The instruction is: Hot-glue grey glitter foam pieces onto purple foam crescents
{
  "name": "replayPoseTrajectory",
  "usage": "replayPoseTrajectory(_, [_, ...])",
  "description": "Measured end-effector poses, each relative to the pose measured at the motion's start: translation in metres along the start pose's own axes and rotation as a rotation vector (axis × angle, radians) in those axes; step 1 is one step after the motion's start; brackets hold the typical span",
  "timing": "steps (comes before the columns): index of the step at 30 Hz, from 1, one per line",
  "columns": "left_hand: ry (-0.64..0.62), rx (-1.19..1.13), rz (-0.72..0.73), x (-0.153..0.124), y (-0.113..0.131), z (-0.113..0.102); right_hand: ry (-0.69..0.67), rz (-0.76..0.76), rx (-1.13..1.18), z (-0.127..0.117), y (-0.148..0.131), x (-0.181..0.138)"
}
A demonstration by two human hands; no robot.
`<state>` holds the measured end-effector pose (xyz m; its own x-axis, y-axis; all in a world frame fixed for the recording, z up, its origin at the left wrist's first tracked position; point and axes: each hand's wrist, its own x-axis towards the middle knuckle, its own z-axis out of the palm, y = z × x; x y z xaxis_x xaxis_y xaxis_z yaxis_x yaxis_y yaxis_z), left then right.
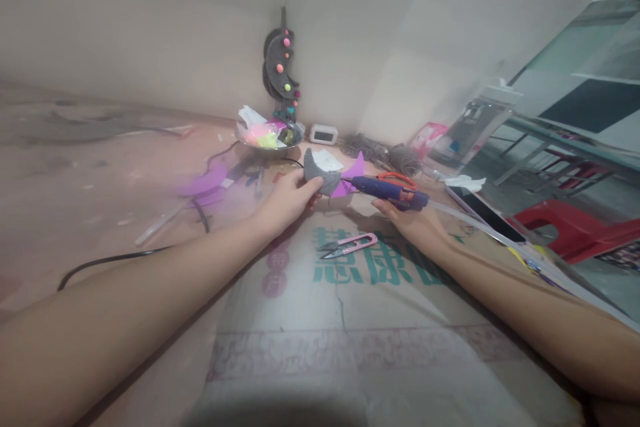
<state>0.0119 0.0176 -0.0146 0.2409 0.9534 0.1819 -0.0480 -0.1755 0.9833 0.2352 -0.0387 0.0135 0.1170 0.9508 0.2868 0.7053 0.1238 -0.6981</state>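
Note:
My left hand (pixel 295 197) pinches a crescent moon cutout (pixel 323 177), its left part wrapped in grey yarn and its right part bare purple (pixel 353 177). In my right hand (pixel 400 213) is a dark blue glue gun (pixel 385 191), with a clear glue stick (pixel 463 215) sticking out of its back. The gun's nozzle points left and meets the crescent, about where the yarn ends and the purple begins; whether it touches cannot be made out. Below both hands, pink-handled thread snips (pixel 350 245) lie on the printed board.
Behind the hands stand a bowl (pixel 270 141) of colourful bits, a small white clock (pixel 324 134) and grey yarn (pixel 404 159). A decorated grey crescent hanging (pixel 281 67) is on the wall. Purple pieces (pixel 205 181) and a black cord (pixel 115 257) lie left; red-handled scissors (pixel 397 179) and a phone (pixel 485 213) lie right.

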Motion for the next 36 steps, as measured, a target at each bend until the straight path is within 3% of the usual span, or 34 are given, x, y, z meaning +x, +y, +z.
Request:
replayPoseTrajectory(27, [-0.041,0.12,0.099,-0.004,0.004,-0.001,0.026,0.019,-0.092,-0.002,0.003,0.002])
replayPoseTrajectory(32, [-0.046,0.074,0.079,-0.003,0.003,-0.001,0.008,-0.076,-0.17,-0.006,0.013,0.006])
replayPoseTrajectory(36, [-0.026,-0.061,-0.01,0.001,-0.001,-0.001,-0.036,-0.182,0.001,-0.01,0.018,0.01])
